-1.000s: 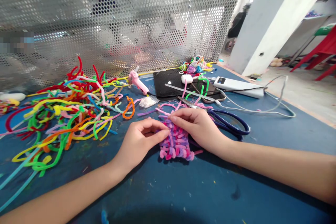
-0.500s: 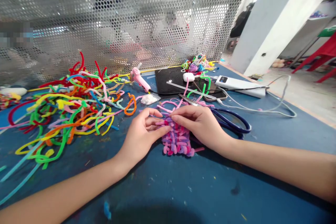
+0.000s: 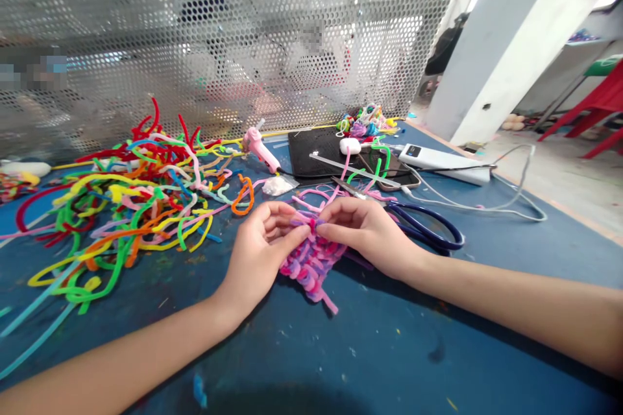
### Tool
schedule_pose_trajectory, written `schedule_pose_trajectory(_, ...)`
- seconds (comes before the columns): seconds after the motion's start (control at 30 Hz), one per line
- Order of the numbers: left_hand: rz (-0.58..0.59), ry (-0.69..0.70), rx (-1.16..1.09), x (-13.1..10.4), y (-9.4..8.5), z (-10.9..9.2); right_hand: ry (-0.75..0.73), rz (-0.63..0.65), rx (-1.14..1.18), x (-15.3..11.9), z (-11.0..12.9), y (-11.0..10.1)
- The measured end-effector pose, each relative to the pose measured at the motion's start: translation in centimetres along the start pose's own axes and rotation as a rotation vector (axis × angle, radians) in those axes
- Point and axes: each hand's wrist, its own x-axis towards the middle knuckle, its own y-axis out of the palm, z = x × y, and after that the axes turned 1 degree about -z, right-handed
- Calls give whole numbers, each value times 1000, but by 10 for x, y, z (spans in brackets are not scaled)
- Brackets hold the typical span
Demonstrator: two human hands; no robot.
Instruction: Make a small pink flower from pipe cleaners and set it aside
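Note:
A woven piece of pink and purple pipe cleaners [image 3: 311, 266] hangs between my hands just above the blue table. My left hand [image 3: 260, 243] pinches its upper left edge between thumb and fingers. At the upper right edge, my right hand [image 3: 372, 233] pinches it too, the two thumbs close together. One pink end sticks out from the lower corner. Behind my hands lie loose pink pipe cleaners [image 3: 311, 196]. Scissors with dark blue handles [image 3: 428, 227] rest beside my right hand, their blades partly covered by pipe cleaners.
A tangled heap of colourful pipe cleaners [image 3: 131, 201] spreads over the left. Farther back are a pink glue gun [image 3: 263, 150], a black tablet-like board [image 3: 311, 152], a phone [image 3: 402, 176], a white earbud case [image 3: 350, 146] and a white power bank [image 3: 445, 162] with cables. Perforated metal screen [image 3: 243, 45] stands behind.
The woven piece has turned, its lower end swinging so one corner points down toward me. My right-hand fingers have shifted slightly along its upper edge. Both hands keep their pinch.

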Motion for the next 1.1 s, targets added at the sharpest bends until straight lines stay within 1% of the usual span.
schedule_pose_trajectory(0.1,67,0,96,-2,1,-3,-12,-38,32,-2,-2,1)
schedule_pose_trajectory(0.17,97,1,128,-3,2,-4,-30,-35,52,-3,-3,2)
schedule_pose_trajectory(0.3,47,-13,119,-1,0,-1,-44,19,132,-1,-5,2)
schedule_pose_trajectory(0.4,89,-22,53,2,-3,2,22,105,168,3,-3,-3)
schedule_pose_trajectory(0.5,172,-56,-58,6,-7,4,96,257,176,6,0,-10)
schedule_pose_trajectory(0.53,196,-79,-93,7,-8,4,98,297,174,6,0,-12)
schedule_pose_trajectory(0.6,238,-124,-142,9,-9,4,68,340,157,6,0,-14)
schedule_pose_trajectory(0.67,273,-139,-149,11,-9,4,25,337,129,6,-2,-14)
schedule_pose_trajectory(0.73,283,-131,-145,12,-9,4,-2,315,105,5,-5,-13)
schedule_pose_trajectory(0.87,239,-146,-177,11,-9,4,-24,272,74,4,-6,-13)
schedule_pose_trajectory(0.93,211,-144,-173,10,-9,4,-10,259,82,4,-5,-13)
schedule_pose_trajectory(1.1,171,-72,-63,8,-7,3,28,173,77,2,-1,-6)
